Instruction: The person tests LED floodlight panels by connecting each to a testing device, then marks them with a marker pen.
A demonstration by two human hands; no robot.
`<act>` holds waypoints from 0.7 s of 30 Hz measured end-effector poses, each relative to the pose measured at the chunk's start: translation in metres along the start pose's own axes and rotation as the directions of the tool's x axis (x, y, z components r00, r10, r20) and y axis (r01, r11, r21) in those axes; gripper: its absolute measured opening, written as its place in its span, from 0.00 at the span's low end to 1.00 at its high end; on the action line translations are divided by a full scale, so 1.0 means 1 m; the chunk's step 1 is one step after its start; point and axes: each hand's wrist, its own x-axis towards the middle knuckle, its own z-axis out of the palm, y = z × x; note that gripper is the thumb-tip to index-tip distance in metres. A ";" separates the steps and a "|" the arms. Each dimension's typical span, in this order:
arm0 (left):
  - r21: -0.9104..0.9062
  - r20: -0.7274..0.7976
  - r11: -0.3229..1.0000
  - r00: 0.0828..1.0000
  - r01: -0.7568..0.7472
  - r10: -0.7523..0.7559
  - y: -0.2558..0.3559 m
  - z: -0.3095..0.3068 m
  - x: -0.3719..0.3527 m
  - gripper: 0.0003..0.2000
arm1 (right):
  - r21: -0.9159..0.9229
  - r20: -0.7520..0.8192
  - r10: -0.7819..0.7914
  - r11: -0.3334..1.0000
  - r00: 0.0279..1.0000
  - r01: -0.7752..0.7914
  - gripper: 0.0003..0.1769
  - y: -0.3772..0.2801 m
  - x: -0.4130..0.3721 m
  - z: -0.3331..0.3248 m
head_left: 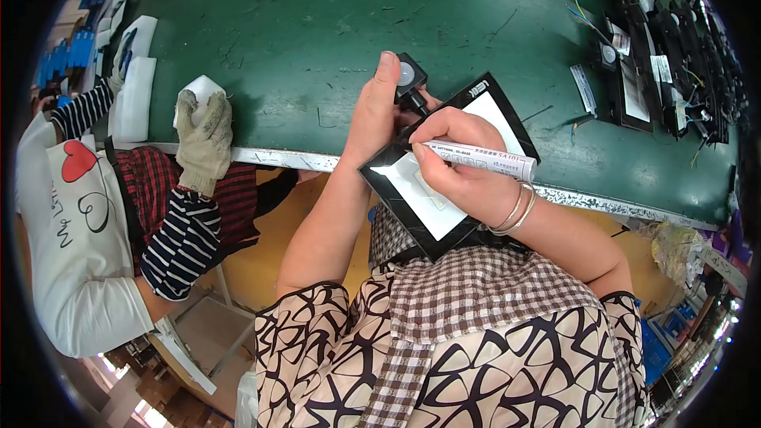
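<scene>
the left hand (379, 115) is closed round the far left edge of a black-framed flat panel with a white face (498, 120). its thumb lies up alongside the small black round-lensed sensor head (409, 75) that stands off that edge on a short stalk. the panel is held clear of the green tabletop (317, 24), above the lap and just near of the tabletop's metal edge strip (277, 159). its near corner is down toward the checked apron (476, 293). this grip seems meant to steady the panel and keep its white face tilted up toward the wearer.

the right hand (468, 182), with thin bangles (517, 212) at the wrist, has its fingers wrapped tight round a white printed tube (485, 160). it is held like a pen, probably so the tip can be guided closely. the tube's long axis runs left to right; its tip points left onto the panel's face and its tail points right.

the panel sits cornerwise, and its long axis seems to run from near left to far right.

at the left, a co-worker's gloved hand (204, 139) rests on a white moulded piece (204, 87) on the tabletop. more black lamp units with loose wires (666, 55) lie far right.
</scene>
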 end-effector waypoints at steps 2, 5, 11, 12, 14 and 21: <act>-0.009 0.014 1.000 1.000 0.012 -0.012 -0.002 -0.002 0.000 0.32 | -0.008 0.002 0.000 1.000 1.000 0.000 0.05 0.001 -0.001 0.001; -0.005 0.016 1.000 1.000 0.012 -0.011 -0.002 -0.003 0.000 0.32 | -0.077 0.002 -0.058 0.995 0.998 0.058 0.05 0.000 0.001 0.002; -0.012 0.024 0.999 0.999 -0.032 0.032 -0.004 -0.003 0.000 0.31 | -0.180 -0.066 -0.120 0.978 0.991 0.106 0.05 0.002 0.000 0.003; -0.013 0.019 0.998 0.998 -0.056 0.056 -0.005 -0.002 0.000 0.31 | -0.127 -0.089 -0.063 0.991 0.994 0.051 0.05 0.005 -0.003 0.002; -0.020 0.019 0.997 0.997 -0.072 0.072 -0.008 -0.002 -0.001 0.31 | 0.021 -0.142 0.036 0.999 0.989 -0.033 0.05 0.008 -0.012 -0.002; -0.010 0.064 0.999 0.997 -0.047 0.048 -0.017 -0.008 -0.004 0.31 | 0.263 -0.296 0.143 0.963 0.944 -0.064 0.03 0.016 -0.029 -0.023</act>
